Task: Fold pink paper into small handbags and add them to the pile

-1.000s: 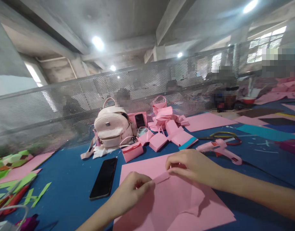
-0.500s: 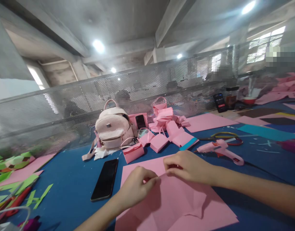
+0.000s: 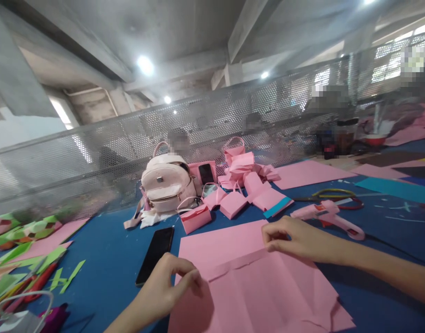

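A large pink paper sheet (image 3: 254, 286) lies on the blue table (image 3: 104, 263) in front of me, with a folded flap running across its middle. My left hand (image 3: 167, 289) is curled, thumb and fingers pinching the left end of that fold. My right hand (image 3: 296, 238) presses with closed fingertips on the fold's right end. A black phone (image 3: 156, 254) lies just left of the sheet, close to my left hand.
A pink glue gun (image 3: 328, 217) and scissors (image 3: 334, 196) lie to the right. Several small pink paper bags (image 3: 233, 194) and a pink backpack (image 3: 167, 185) stand behind, before a metal mesh screen (image 3: 94, 157). Green paper scraps (image 3: 32, 259) litter the left.
My hands have slid apart along the fold, the left toward the sheet's left edge, the right to the right. The flap now shows as a long crease between them.
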Motion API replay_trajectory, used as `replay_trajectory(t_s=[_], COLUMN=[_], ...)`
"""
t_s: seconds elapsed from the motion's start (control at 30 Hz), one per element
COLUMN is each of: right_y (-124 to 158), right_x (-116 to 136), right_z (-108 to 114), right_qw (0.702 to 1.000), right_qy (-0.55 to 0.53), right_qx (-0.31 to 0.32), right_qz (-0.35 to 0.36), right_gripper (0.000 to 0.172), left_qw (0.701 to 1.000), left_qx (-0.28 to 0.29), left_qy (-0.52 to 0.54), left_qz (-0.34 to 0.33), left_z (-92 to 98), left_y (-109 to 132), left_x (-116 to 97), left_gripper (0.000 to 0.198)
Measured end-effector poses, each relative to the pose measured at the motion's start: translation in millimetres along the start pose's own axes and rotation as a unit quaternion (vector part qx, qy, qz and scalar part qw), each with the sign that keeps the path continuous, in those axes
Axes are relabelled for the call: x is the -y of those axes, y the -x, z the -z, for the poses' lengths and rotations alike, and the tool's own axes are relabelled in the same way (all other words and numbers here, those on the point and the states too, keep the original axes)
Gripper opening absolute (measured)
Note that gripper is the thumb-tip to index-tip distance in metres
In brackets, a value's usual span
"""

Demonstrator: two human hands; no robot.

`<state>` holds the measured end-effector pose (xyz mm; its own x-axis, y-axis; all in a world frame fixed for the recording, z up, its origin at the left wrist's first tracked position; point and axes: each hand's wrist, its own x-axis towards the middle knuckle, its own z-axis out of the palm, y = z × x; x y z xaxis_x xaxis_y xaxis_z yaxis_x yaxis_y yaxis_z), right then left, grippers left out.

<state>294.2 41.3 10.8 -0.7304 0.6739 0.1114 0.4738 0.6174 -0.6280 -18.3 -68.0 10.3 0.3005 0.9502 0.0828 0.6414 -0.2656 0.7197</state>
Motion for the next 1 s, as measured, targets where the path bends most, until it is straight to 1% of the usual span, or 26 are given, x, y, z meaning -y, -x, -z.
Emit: replay_trajectory(t_s=[0.1, 0.17, 0.27, 0.37, 0.47, 0.53, 0.57, 0.63, 0.73, 0.87, 0.93, 1.0], right_y=[6, 7, 7, 6, 8, 8, 8, 7, 1, -12, -17, -19], right_x=[-5, -2, 8, 13, 12, 9, 7, 6, 11, 29, 37, 39], right_z=[1, 0, -2, -2, 0, 1, 1, -1, -8, -20, -26, -28], right_qw=[1.0, 1.0, 1.0, 1.0, 1.0, 1.0, 1.0, 0.999, 0.999, 0.999, 0.998, 0.998], right_qy=[0.001, -0.004, -0.008, -0.008, -0.002, 0.006, 0.013, 0.028, 0.033, -0.019, -0.047, -0.061], right_qx=[-0.008, -0.005, 0.0, -0.01, -0.02, -0.022, -0.023, -0.024, -0.018, 0.01, 0.021, 0.022], right_qz=[-0.01, -0.009, 0.005, 0.016, 0.015, 0.01, 0.008, 0.003, 0.013, 0.036, 0.026, 0.008], right_gripper=[0.023, 0.022, 0.019, 0.017, 0.018, 0.019, 0.019, 0.017, 0.013, 0.015, 0.017, 0.014], left_qw=[0.997, 0.994, 0.995, 0.993, 0.985, 0.979, 0.978, 0.981, 0.987, 0.992, 0.994, 0.996], left_qx=[-0.029, -0.04, -0.004, 0.027, 0.06, 0.085, 0.089, 0.078, 0.058, 0.048, 0.035, 0.025], left_qy=[0.073, 0.104, 0.098, 0.108, 0.16, 0.186, 0.188, 0.176, 0.149, 0.119, 0.1, 0.086], left_qz=[0.015, 0.015, 0.025, 0.03, 0.024, 0.026, 0.027, 0.022, 0.004, 0.002, -0.005, -0.012], left_z=[3.1, 0.6, -8.8, -18.3, -23.3, -24.6, -25.1, -26.3, -30.4, -38.8, -41.2, -39.7], left_y=[-6, -14, -27, -35, -37, -36, -35, -34, -34, -37, -39, -39], left_x=[6, 5, -5, -12, -9, -5, -3, -4, -12, -30, -35, -36], left_gripper=[0.044, 0.042, 0.043, 0.047, 0.051, 0.05, 0.048, 0.045, 0.042, 0.041, 0.039, 0.037])
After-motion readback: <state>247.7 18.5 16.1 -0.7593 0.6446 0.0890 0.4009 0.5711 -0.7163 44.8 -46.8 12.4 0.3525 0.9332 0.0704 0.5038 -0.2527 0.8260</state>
